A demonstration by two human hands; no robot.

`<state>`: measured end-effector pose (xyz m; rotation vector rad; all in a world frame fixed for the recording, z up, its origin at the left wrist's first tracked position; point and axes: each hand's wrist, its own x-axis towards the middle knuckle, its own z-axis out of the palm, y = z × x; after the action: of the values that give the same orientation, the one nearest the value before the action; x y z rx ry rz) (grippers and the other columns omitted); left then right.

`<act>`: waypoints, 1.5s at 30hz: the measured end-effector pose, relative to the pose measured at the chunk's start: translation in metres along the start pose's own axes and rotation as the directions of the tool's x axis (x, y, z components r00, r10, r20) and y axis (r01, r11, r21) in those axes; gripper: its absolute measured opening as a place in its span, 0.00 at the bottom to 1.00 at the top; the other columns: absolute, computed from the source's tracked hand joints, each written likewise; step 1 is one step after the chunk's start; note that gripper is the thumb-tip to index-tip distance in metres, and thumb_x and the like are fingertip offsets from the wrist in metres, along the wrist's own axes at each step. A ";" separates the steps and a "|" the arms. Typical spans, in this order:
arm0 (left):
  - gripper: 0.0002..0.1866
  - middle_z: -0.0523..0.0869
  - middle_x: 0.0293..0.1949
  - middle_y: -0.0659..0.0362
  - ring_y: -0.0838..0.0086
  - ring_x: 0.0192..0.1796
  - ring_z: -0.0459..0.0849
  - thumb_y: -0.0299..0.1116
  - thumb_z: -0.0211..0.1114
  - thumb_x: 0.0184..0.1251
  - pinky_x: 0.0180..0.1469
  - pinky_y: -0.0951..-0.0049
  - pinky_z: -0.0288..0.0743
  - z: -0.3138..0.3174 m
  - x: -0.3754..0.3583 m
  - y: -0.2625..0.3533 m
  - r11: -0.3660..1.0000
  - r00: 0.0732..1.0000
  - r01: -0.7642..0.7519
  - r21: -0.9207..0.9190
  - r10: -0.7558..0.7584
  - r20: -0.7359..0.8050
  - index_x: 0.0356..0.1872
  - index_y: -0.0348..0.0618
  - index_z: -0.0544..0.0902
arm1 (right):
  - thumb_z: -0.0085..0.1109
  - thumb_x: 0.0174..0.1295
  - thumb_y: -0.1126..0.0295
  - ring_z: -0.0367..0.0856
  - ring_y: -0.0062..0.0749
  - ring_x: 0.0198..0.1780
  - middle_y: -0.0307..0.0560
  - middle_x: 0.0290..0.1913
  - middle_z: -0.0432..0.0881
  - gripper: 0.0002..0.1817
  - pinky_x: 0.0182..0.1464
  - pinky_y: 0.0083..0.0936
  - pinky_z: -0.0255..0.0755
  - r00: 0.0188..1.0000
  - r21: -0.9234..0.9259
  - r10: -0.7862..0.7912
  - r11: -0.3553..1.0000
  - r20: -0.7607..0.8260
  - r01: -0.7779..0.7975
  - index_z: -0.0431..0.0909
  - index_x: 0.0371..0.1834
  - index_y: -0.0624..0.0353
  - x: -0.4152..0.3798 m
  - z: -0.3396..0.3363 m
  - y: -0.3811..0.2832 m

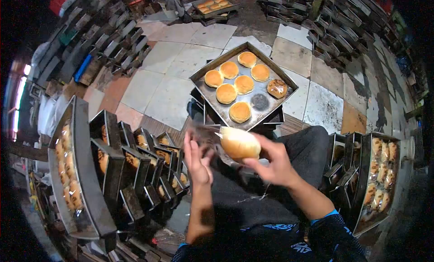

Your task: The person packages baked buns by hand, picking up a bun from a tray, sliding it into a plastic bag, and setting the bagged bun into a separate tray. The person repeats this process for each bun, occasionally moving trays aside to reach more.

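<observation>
My right hand [273,160] grips a round bun [240,143] from its right side, thumb below and fingers behind, above my lap. The bun is golden brown on one face and pale along its upper edge. My left hand [198,162] is raised just left of the bun, its fingers smeared by motion. A thin clear plastic bag [207,133], also blurred, stretches from these fingers to the bun's left end. Beyond my hands stands a square metal tray [199,78] with several unwrapped buns [243,85] and one bun in a printed clear wrapper [276,88] at its right corner.
Stacked metal tins [131,160] with wrapped buns stand at my left, beside a long tray [92,189] of wrapped buns. Another tray of wrapped buns [379,174] leans at my right. Farther back, another bun tray [214,5] sits on the tiled floor [174,58], near a person's leg [172,1].
</observation>
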<state>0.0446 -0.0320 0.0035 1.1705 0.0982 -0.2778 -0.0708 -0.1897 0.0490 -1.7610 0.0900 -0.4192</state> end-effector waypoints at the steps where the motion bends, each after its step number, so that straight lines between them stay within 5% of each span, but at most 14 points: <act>1: 0.38 0.80 0.56 0.49 0.59 0.57 0.79 0.64 0.47 0.73 0.60 0.60 0.72 0.009 -0.012 0.010 0.977 0.989 0.099 -0.189 -0.076 0.128 0.67 0.40 0.69 | 0.64 0.57 0.77 0.81 0.47 0.58 0.56 0.58 0.81 0.27 0.63 0.34 0.73 0.981 -0.199 -0.194 0.962 -0.010 0.188 0.73 0.63 0.65 -0.003 0.008 -0.012; 5: 0.42 0.73 0.66 0.46 0.51 0.68 0.70 0.68 0.43 0.70 0.67 0.51 0.68 0.024 -0.025 0.043 0.853 0.882 0.146 -0.501 0.118 0.457 0.67 0.37 0.69 | 0.60 0.55 0.78 0.66 0.61 0.70 0.60 0.71 0.66 0.30 0.70 0.53 0.63 0.887 -0.436 -0.394 0.773 0.239 0.461 0.73 0.66 0.57 -0.010 0.035 -0.038; 10: 0.53 0.61 0.73 0.42 0.40 0.72 0.63 0.71 0.55 0.58 0.71 0.38 0.58 0.036 -0.097 0.051 0.929 0.891 -0.273 -0.251 0.342 0.299 0.76 0.45 0.52 | 0.58 0.58 0.75 0.70 0.58 0.68 0.59 0.69 0.70 0.27 0.67 0.49 0.70 0.777 -0.393 -0.606 0.682 0.169 0.617 0.76 0.64 0.55 -0.015 0.030 -0.059; 13: 0.50 0.55 0.74 0.38 0.37 0.71 0.61 0.73 0.51 0.60 0.68 0.33 0.61 0.037 -0.080 0.101 0.785 0.883 -0.001 -0.619 0.292 0.368 0.78 0.54 0.52 | 0.57 0.58 0.72 0.74 0.56 0.65 0.59 0.66 0.73 0.25 0.63 0.44 0.75 0.705 -0.420 -0.674 0.587 0.221 0.692 0.78 0.62 0.52 -0.018 0.028 -0.064; 15: 0.48 0.59 0.72 0.36 0.38 0.70 0.64 0.65 0.53 0.63 0.66 0.36 0.66 0.030 -0.058 0.086 0.742 0.726 0.004 -0.670 0.458 0.512 0.77 0.46 0.52 | 0.55 0.60 0.71 0.73 0.59 0.66 0.62 0.67 0.72 0.24 0.64 0.45 0.74 0.716 -0.517 -0.654 0.537 0.244 0.667 0.78 0.62 0.51 -0.013 0.034 -0.065; 18: 0.36 0.75 0.62 0.39 0.49 0.63 0.76 0.51 0.50 0.67 0.63 0.48 0.72 0.051 -0.072 0.054 0.959 0.933 -0.193 -0.206 0.244 0.263 0.71 0.37 0.61 | 0.57 0.60 0.71 0.65 0.67 0.70 0.67 0.70 0.64 0.26 0.68 0.48 0.66 0.880 -0.579 -0.431 0.673 0.198 0.460 0.73 0.65 0.55 -0.001 0.043 -0.073; 23: 0.36 0.79 0.59 0.47 0.52 0.58 0.81 0.59 0.47 0.69 0.57 0.45 0.78 0.012 -0.023 0.059 0.839 0.974 0.162 -0.519 -0.053 0.219 0.67 0.41 0.67 | 0.61 0.57 0.74 0.75 0.61 0.61 0.66 0.61 0.73 0.23 0.60 0.43 0.74 0.901 -0.419 -0.369 0.798 0.229 0.433 0.76 0.59 0.61 -0.020 0.039 -0.049; 25: 0.36 0.78 0.61 0.46 0.46 0.59 0.79 0.60 0.48 0.68 0.57 0.39 0.76 0.000 -0.020 0.057 0.820 0.969 0.196 -0.538 -0.078 0.234 0.68 0.43 0.68 | 0.63 0.57 0.75 0.84 0.49 0.47 0.58 0.48 0.82 0.17 0.50 0.39 0.78 0.706 -0.056 -0.126 0.972 0.697 0.228 0.80 0.51 0.62 -0.021 0.023 -0.038; 31: 0.33 0.81 0.57 0.45 0.52 0.56 0.82 0.53 0.49 0.69 0.53 0.43 0.80 0.018 -0.018 0.037 0.936 0.952 0.248 -0.249 -0.187 0.243 0.67 0.38 0.68 | 0.63 0.61 0.70 0.80 0.53 0.37 0.52 0.35 0.79 0.08 0.39 0.40 0.76 0.875 -0.052 -0.178 0.973 0.450 0.225 0.78 0.37 0.64 0.002 0.036 -0.040; 33: 0.33 0.82 0.55 0.46 0.49 0.52 0.84 0.53 0.51 0.68 0.47 0.45 0.82 0.007 -0.008 0.048 0.728 0.897 0.437 -0.529 -0.309 0.316 0.66 0.39 0.69 | 0.64 0.60 0.70 0.80 0.53 0.38 0.54 0.35 0.78 0.09 0.41 0.39 0.76 0.745 0.096 -0.318 0.941 0.586 0.326 0.78 0.37 0.66 0.000 0.030 -0.055; 37: 0.35 0.80 0.57 0.47 0.47 0.52 0.83 0.59 0.47 0.68 0.35 0.55 0.85 -0.033 0.012 0.048 0.656 0.824 0.492 -0.572 -0.138 0.550 0.66 0.42 0.69 | 0.67 0.57 0.73 0.84 0.40 0.40 0.51 0.35 0.84 0.06 0.44 0.35 0.77 0.436 0.309 -0.187 0.923 0.880 -0.229 0.82 0.29 0.64 0.011 -0.010 -0.027; 39: 0.35 0.81 0.56 0.48 0.53 0.50 0.84 0.59 0.46 0.69 0.32 0.60 0.84 -0.010 -0.007 0.053 0.764 0.879 0.449 -0.464 -0.284 0.383 0.66 0.42 0.70 | 0.71 0.53 0.71 0.83 0.41 0.43 0.54 0.41 0.83 0.08 0.48 0.34 0.77 0.983 -0.323 -0.115 0.933 0.143 0.157 0.84 0.34 0.62 0.008 0.018 -0.009; 43: 0.36 0.79 0.59 0.48 0.59 0.49 0.85 0.62 0.40 0.75 0.42 0.68 0.84 0.000 -0.048 0.028 0.602 0.774 0.630 -0.491 -0.433 0.462 0.69 0.43 0.67 | 0.75 0.44 0.74 0.81 0.40 0.40 0.44 0.37 0.82 0.12 0.48 0.39 0.76 0.813 -0.392 -0.578 0.766 -0.071 0.510 0.87 0.35 0.57 0.013 0.029 -0.018; 45: 0.35 0.75 0.65 0.52 0.60 0.63 0.76 0.59 0.40 0.77 0.64 0.56 0.71 -0.013 -0.061 -0.012 0.933 0.928 0.326 -0.153 -0.285 0.238 0.69 0.40 0.66 | 0.73 0.46 0.75 0.80 0.39 0.36 0.44 0.34 0.82 0.09 0.44 0.34 0.76 0.835 -0.302 -0.508 0.846 -0.210 0.439 0.87 0.33 0.57 0.010 0.031 -0.004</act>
<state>-0.0168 -0.0142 0.0010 0.9254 0.1177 -0.6562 -0.0517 -0.1626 0.0502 -1.9497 -0.1079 -1.0688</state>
